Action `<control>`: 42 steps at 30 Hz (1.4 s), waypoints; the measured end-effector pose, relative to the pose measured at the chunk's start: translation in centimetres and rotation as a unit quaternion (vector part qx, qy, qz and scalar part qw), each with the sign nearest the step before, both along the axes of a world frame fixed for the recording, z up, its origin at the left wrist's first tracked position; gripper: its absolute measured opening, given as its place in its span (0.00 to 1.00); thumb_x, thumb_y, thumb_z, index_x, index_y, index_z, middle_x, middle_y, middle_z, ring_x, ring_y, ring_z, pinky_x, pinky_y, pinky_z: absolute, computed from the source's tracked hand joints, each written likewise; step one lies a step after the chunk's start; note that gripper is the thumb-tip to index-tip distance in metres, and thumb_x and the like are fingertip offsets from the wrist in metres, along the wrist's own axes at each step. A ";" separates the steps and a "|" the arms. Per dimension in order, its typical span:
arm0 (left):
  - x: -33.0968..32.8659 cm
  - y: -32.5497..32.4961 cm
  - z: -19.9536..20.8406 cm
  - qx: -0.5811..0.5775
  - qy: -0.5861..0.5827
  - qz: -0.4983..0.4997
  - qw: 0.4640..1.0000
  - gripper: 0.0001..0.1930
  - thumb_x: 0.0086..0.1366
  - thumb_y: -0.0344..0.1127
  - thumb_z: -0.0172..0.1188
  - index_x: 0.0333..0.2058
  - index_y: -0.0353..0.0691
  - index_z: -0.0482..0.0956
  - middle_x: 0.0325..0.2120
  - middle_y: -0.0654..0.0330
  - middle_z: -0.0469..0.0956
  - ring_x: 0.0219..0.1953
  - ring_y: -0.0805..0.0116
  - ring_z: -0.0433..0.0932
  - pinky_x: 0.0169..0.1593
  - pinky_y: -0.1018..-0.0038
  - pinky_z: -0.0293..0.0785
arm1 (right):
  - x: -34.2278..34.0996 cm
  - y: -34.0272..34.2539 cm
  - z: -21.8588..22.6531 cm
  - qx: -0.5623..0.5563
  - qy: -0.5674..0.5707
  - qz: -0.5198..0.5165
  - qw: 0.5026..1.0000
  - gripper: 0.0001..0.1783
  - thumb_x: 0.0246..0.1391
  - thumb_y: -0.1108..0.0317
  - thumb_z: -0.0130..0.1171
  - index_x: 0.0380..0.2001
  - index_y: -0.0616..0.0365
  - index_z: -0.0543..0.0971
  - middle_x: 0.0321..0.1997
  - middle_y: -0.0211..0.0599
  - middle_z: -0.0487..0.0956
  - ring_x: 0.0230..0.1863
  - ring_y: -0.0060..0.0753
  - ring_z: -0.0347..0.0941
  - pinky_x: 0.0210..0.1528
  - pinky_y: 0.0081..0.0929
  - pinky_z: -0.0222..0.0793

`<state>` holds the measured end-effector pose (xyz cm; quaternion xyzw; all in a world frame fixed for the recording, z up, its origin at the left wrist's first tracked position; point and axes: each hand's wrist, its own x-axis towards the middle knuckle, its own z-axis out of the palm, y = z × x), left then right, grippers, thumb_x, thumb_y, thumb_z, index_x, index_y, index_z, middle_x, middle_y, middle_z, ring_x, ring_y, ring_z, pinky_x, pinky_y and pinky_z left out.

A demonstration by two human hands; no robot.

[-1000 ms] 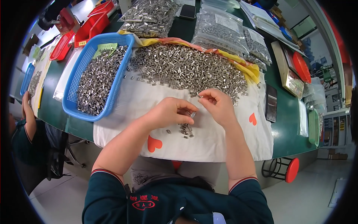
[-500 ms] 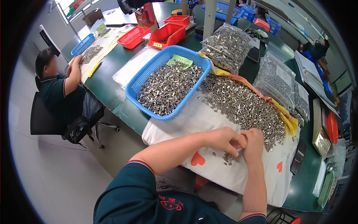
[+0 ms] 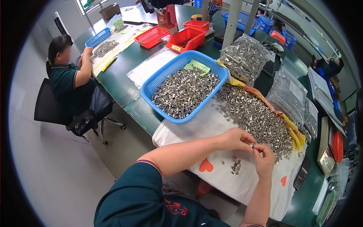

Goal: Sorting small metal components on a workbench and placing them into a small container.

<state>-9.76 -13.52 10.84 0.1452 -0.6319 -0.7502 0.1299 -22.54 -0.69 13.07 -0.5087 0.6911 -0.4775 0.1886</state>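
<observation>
Head: metal piece [image 3: 252, 145] seemingly between left hand [image 3: 236, 139], right hand [image 3: 265, 159].

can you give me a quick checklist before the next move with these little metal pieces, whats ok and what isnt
1. Piece in grip: ok, the fingers of the left hand hold a metal piece.
2. Right hand grip: cannot tell, its fingers are at the same spot but what they pinch is hidden.
3. Small pile apart from the large heap: ok, bare white cloth lies between them.
4. Small pile gathered: not ok, a lone piece lies to its left.
5. Blue basket upright: ok, with many pieces inside.
6. Held piece free of flaws: cannot tell, too small.
</observation>
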 end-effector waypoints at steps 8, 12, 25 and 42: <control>0.5 0.5 0.9 -0.096 -0.030 0.023 0.995 0.18 0.48 0.30 0.64 0.40 0.32 0.74 0.31 0.61 0.77 0.34 0.78 0.74 0.40 0.82 0.71 | 1.2 0.1 0.1 -0.045 0.140 -0.016 0.989 0.05 0.38 0.81 0.55 0.23 0.63 0.74 0.23 0.34 0.74 0.24 0.23 0.69 0.29 0.18 0.64; -0.1 0.8 0.3 -0.088 -0.028 0.002 0.996 0.19 0.48 0.30 0.64 0.40 0.32 0.75 0.31 0.60 0.77 0.34 0.78 0.74 0.40 0.81 0.71 | 1.1 0.8 0.6 -0.026 0.120 -0.028 0.992 0.04 0.38 0.80 0.56 0.23 0.63 0.75 0.23 0.34 0.75 0.25 0.22 0.70 0.29 0.18 0.65; 0.8 0.6 2.2 -0.057 -0.106 -0.140 0.983 0.18 0.47 0.25 0.64 0.39 0.34 0.75 0.30 0.65 0.76 0.32 0.82 0.72 0.39 0.82 0.70 | -2.6 0.6 0.6 0.103 0.067 -0.123 0.985 0.05 0.42 0.71 0.57 0.25 0.58 0.76 0.23 0.35 0.74 0.26 0.29 0.70 0.31 0.24 0.65; 0.1 0.4 1.1 0.123 -0.043 -0.017 0.991 0.16 0.53 0.24 0.59 0.42 0.32 0.71 0.30 0.64 0.74 0.32 0.81 0.72 0.36 0.84 0.70 | -0.1 0.5 1.3 0.041 -0.090 -0.005 0.995 0.05 0.40 0.79 0.55 0.25 0.60 0.75 0.26 0.29 0.75 0.28 0.19 0.69 0.31 0.16 0.63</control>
